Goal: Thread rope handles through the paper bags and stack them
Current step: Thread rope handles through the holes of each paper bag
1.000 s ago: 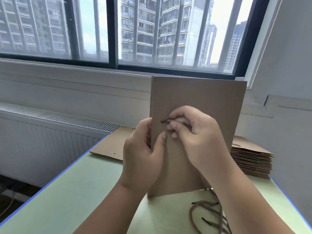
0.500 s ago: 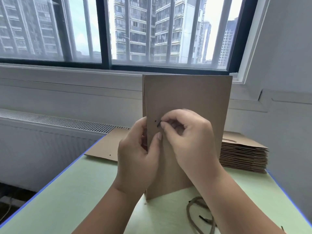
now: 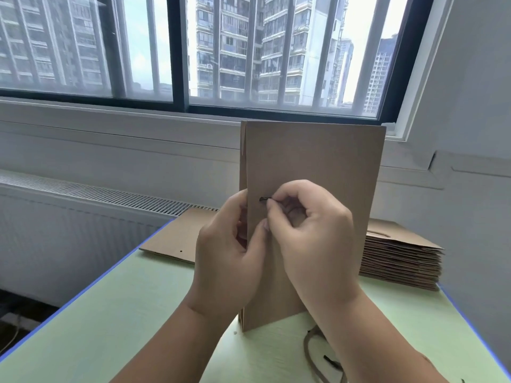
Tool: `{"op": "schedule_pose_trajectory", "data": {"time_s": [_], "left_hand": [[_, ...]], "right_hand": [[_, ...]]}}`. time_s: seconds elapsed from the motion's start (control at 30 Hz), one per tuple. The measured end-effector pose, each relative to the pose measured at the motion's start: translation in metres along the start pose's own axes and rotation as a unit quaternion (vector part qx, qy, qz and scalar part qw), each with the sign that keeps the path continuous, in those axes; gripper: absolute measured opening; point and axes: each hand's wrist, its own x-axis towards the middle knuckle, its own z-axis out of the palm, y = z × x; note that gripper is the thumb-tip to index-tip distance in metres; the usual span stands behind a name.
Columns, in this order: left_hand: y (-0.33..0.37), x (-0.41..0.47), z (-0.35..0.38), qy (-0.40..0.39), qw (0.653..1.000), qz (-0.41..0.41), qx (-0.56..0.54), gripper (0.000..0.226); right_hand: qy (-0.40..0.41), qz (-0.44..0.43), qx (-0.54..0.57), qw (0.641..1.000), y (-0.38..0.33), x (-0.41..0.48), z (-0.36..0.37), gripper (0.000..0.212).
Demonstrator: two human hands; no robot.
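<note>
Fingers (image 3: 272, 206) of right hand (image 3: 312, 236) pinch rope tip (image 3: 265, 199) at paper bag (image 3: 318, 161); left hand (image 3: 226, 252) grips its edge. I suspect the soft tip may buckle and miss the hole (image 3: 260, 200).

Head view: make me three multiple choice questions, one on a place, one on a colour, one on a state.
1. Where is the stack of flat bags?
A. on the floor
B. on the table, far right
C. on the sill

2. What colour is the table top?
A. light green
B. white
C. black

3. What is the right hand doing?
A. resting open
B. pinching a rope tip at the bag
C. lifting the stack

Answers:
1 B, the pile sits at the table's far right corner.
2 A, the top is pale green with a blue edge.
3 B, its fingertips pinch the dark tip against the upright bag.
</note>
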Motion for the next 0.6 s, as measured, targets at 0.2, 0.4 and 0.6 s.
{"op": "schedule_pose_trajectory", "data": {"time_s": [0.2,0.4,0.6], "left_hand": [[-0.001,0.0004,-0.0012,-0.009,1.0,0.002,0.006,0.037],[-0.0012,0.0027,-0.0035,-0.026,0.999,0.023,-0.011,0.035],[-0.002,0.0064,-0.0081,-0.056,0.994,0.008,-0.094,0.042]], "right_hand": [[0.005,-0.002,-0.019,1.0,0.0021,0.0013,0.0004,0.013],[0.003,-0.034,-0.01,0.999,0.0036,-0.0024,0.0071,0.013],[-0.011,-0.028,0.018,0.999,0.0055,-0.0029,0.0027,0.012]]}}
